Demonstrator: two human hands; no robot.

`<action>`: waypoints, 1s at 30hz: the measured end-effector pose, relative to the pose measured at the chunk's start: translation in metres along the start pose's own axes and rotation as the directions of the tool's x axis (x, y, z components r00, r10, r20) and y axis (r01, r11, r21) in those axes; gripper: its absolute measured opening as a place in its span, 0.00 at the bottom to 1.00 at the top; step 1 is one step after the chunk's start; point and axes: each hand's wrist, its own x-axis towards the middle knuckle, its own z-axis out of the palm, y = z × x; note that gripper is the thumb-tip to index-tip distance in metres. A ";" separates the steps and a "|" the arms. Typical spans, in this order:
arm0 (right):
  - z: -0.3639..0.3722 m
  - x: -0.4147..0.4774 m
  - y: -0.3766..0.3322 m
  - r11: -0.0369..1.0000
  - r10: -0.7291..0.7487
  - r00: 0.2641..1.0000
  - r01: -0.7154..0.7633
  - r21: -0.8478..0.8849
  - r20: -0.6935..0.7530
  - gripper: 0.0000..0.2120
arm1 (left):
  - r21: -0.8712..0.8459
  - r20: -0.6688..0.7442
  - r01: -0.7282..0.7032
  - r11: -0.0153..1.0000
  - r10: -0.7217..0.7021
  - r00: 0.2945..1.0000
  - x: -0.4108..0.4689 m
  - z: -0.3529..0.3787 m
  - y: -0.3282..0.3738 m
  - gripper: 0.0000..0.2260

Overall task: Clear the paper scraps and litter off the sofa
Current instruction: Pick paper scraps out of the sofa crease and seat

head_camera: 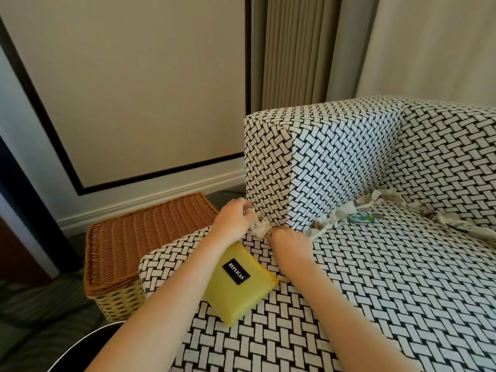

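Observation:
A black-and-white woven-pattern sofa fills the right half of the view. My left hand and my right hand meet at the seat's front left corner, both gripping a bunch of crumpled white paper scraps between them. More torn paper scraps lie along the crease under the armrest, mixed with a teal-and-white wrapper. Further scraps trail along the backrest crease to the right. A yellow pouch with a black label lies on the seat, partly under my left forearm.
A wicker basket with its brown lid down stands on the floor left of the sofa, against the wall. The sofa's armrest rises just behind my hands. Curtains hang behind the sofa. A dark rounded edge shows at the bottom left.

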 end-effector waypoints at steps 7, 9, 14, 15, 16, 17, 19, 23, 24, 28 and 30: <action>-0.004 0.000 0.000 0.999 0.016 1.000 -0.016 -0.030 0.012 0.09 | -0.051 -0.004 0.056 0.997 -0.056 0.998 0.014 0.030 0.006 0.12; -0.005 0.000 0.000 0.999 0.024 0.999 -0.023 -0.023 0.022 0.09 | -0.014 -0.018 0.094 0.995 -0.095 0.995 0.017 0.032 0.006 0.14; -0.008 -0.004 0.006 0.998 0.063 0.997 -0.063 0.003 0.036 0.09 | 0.138 0.040 0.176 0.975 -0.183 0.982 0.025 0.034 0.012 0.16; -0.008 -0.003 0.007 0.998 0.064 0.997 -0.064 0.000 0.040 0.09 | 0.137 0.054 0.183 0.973 -0.192 0.980 0.027 0.034 0.011 0.16; -0.008 -0.003 0.006 0.998 0.062 0.997 -0.062 -0.004 0.042 0.09 | 0.123 0.060 0.186 0.975 -0.195 0.979 0.027 0.033 0.010 0.16; -0.008 -0.004 0.006 0.998 0.062 0.997 -0.062 -0.008 0.042 0.10 | 0.099 0.055 0.185 0.978 -0.191 0.980 0.026 0.033 0.008 0.16; -0.007 -0.004 0.003 0.998 0.062 0.997 -0.061 -0.020 0.039 0.12 | 0.056 0.042 0.168 0.984 -0.170 0.985 0.023 0.032 0.005 0.15; -0.003 -0.004 0.000 0.998 0.068 0.998 -0.068 -0.017 0.007 0.12 | -0.012 0.097 0.147 0.989 -0.146 0.985 0.023 0.025 0.001 0.13; -0.003 -0.003 0.000 0.998 0.066 0.998 -0.066 -0.006 -0.004 0.12 | -0.047 0.107 0.151 0.987 -0.146 0.984 0.022 0.022 0.001 0.12; -0.005 -0.003 0.006 0.999 0.044 0.999 -0.043 0.027 -0.021 0.12 | -0.089 0.088 0.131 0.987 -0.123 0.989 0.021 0.017 0.002 0.10; -0.006 -0.004 0.008 0.998 0.037 0.999 -0.037 0.042 -0.003 0.12 | -0.099 0.106 0.115 0.988 -0.104 0.989 0.016 0.015 0.003 0.10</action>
